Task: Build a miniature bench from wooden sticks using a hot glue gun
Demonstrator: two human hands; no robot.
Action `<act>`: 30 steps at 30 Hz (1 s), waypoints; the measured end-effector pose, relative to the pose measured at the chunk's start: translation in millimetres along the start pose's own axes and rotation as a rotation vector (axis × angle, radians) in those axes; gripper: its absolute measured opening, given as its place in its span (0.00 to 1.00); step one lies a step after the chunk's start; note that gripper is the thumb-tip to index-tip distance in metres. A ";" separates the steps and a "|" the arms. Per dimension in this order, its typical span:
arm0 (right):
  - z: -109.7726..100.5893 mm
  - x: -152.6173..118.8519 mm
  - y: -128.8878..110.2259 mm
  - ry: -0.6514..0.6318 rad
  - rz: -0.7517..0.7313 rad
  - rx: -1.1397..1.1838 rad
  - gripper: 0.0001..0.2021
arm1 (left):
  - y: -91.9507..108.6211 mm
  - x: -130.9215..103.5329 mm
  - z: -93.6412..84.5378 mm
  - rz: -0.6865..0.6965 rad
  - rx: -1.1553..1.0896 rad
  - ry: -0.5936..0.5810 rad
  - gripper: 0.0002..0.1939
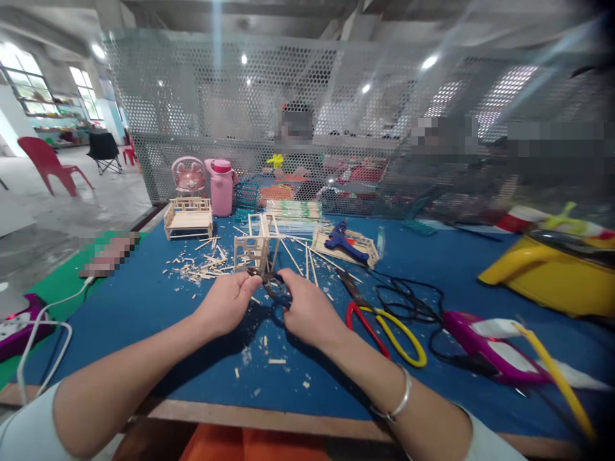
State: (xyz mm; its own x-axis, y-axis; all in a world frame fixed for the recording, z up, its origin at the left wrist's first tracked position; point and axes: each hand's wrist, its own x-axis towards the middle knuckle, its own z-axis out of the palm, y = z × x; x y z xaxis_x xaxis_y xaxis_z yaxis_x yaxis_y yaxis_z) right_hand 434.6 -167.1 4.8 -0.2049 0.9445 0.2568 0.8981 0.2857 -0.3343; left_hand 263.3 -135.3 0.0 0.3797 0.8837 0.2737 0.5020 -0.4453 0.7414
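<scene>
My right hand (307, 307) is closed around the dark handles of a pair of pliers (271, 286). Their jaws point left and meet the fingertips of my left hand (228, 301). Thumb and forefinger of that left hand are pinched together; whatever sits between them is too small to make out. Just behind both hands stands a miniature chair-like frame of thin wooden sticks (252, 246), its lower part partly hidden by the fingers. Loose wooden sticks (307, 259) lie behind the right hand, and a heap of short stick offcuts (204, 266) lies to the left.
A miniature wooden bed (189, 219) and a pink flask (221, 189) stand at the back left. A blue glue gun (344, 242) rests on a wooden piece. Red-and-yellow-handled scissors (384, 326), black cable (408, 298) and a purple power strip (494, 352) lie right. Perforated metal panel (250, 96) behind.
</scene>
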 end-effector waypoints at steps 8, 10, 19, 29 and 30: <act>2.9 1.0 0.5 0.156 0.064 -0.197 0.20 | 4.6 -3.0 4.3 -0.105 -0.144 -0.041 0.23; -0.5 1.9 -0.9 0.142 0.098 -0.091 0.20 | 4.8 -3.1 3.4 -0.020 -0.175 -0.068 0.22; -30.2 14.4 31.1 0.111 0.465 0.042 0.22 | 4.1 -4.3 4.1 0.048 -0.372 -0.184 0.16; -3.3 15.2 33.1 -0.181 0.306 -0.149 0.35 | 4.7 -4.5 7.2 -0.023 -0.256 -0.193 0.17; -5.3 14.9 32.9 -0.167 0.260 -0.124 0.38 | 4.0 -4.5 6.9 -0.027 -0.253 -0.184 0.17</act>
State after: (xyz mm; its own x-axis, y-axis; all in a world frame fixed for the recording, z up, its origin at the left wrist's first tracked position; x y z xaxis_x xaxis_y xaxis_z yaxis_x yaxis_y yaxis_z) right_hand 463.2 -144.5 2.4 -0.0142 0.9997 0.0219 0.9671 0.0193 -0.2538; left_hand 269.0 -142.1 -2.5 0.5150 0.8433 0.1536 0.3131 -0.3518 0.8822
